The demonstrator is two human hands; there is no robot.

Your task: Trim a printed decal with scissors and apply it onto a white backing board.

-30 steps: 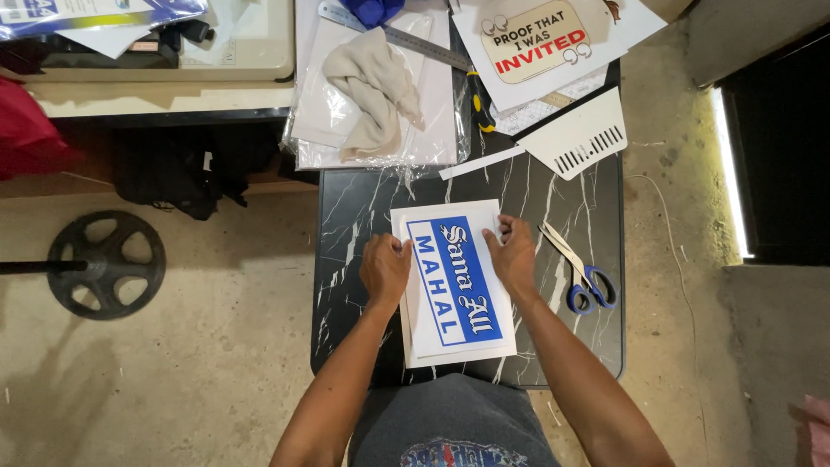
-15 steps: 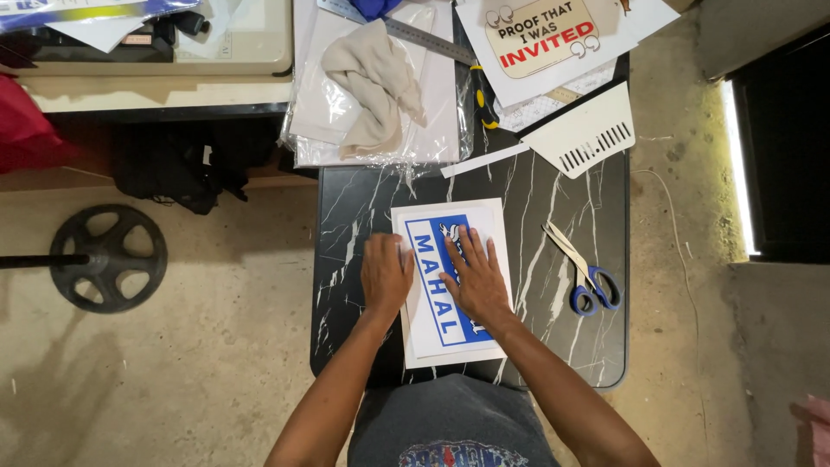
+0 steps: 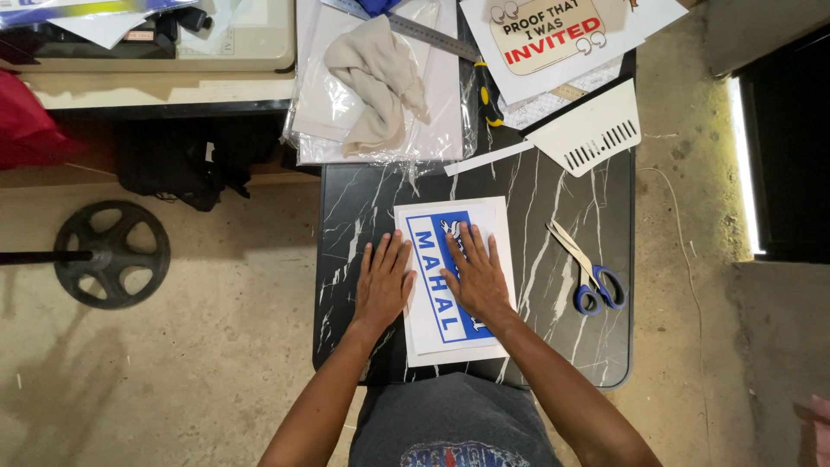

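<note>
A white sheet with a blue printed panel (image 3: 435,294) lies on a black marble-patterned table (image 3: 553,207). My left hand (image 3: 383,281) rests flat at the sheet's left edge, fingers together and pointing away from me. My right hand (image 3: 475,274) lies flat on the blue panel with its fingers spread, covering part of the print. Neither hand holds anything.
Blue-handled scissors (image 3: 590,275) lie right of the sheet. Farther back are a beige cloth (image 3: 376,82) on clear plastic, a metal ruler (image 3: 424,30), a printed poster (image 3: 553,35) and a white slotted card (image 3: 592,130). A round weight plate (image 3: 111,253) stands on the concrete floor at left.
My right hand has slid from the sheet's right edge onto the blue panel and spread flat. My left hand has flattened at the left edge.
</note>
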